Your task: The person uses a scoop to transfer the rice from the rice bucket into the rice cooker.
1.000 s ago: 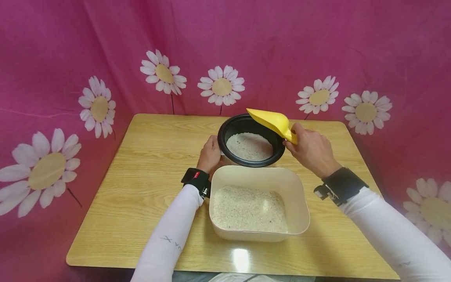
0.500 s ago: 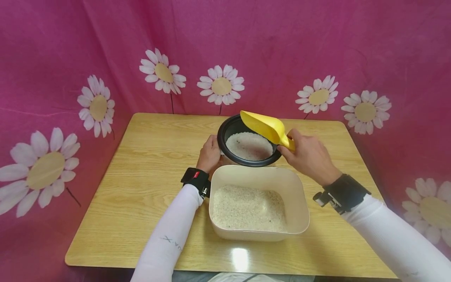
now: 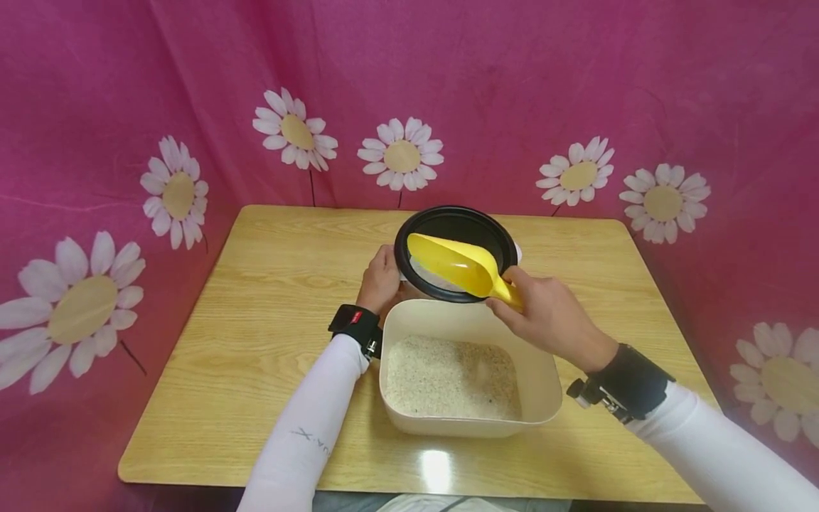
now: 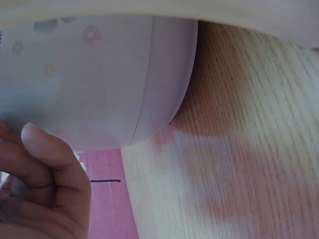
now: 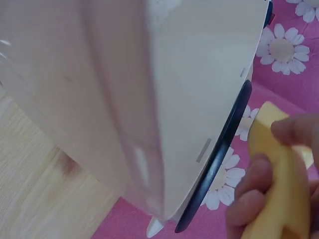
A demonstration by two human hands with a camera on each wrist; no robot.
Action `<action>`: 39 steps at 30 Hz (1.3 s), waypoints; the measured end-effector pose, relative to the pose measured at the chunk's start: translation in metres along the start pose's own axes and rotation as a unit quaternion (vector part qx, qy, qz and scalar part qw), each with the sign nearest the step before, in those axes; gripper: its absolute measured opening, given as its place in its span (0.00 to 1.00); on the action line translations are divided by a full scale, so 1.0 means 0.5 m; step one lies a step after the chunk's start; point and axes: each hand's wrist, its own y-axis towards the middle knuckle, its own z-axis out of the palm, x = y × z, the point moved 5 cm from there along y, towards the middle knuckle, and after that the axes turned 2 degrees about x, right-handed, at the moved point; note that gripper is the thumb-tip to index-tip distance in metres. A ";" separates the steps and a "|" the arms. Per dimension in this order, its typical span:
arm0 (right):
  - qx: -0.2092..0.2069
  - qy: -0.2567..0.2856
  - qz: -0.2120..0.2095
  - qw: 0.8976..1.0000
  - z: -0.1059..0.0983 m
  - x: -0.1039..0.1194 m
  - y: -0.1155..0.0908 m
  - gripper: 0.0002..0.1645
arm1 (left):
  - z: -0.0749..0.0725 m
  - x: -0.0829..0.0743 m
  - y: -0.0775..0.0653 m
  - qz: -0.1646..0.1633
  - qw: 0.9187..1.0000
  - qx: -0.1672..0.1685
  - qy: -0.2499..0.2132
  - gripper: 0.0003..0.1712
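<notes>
Yellow scoop (image 3: 451, 266), seemingly empty, was gripped in right hand (image 3: 544, 316) over part-filled pot (image 3: 463, 222), grain (image 3: 448, 380) left in lower-centre tub (image 3: 539, 377), grip of left hand (image 3: 379, 279) unclear.

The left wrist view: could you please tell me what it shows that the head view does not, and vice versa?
Left wrist only: small flower prints on the side of the rice cooker.
Head only: the right hand holding the yellow scoop over the black inner pot, and grain in the cream bin.
Both: the left hand at the rice cooker, the wooden table and the pink backdrop.
</notes>
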 end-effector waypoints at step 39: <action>0.030 -0.201 -0.202 0.958 0.076 0.032 -0.058 0.20 | 0.000 -0.005 -0.004 0.009 1.000 -0.014 0.020 0.25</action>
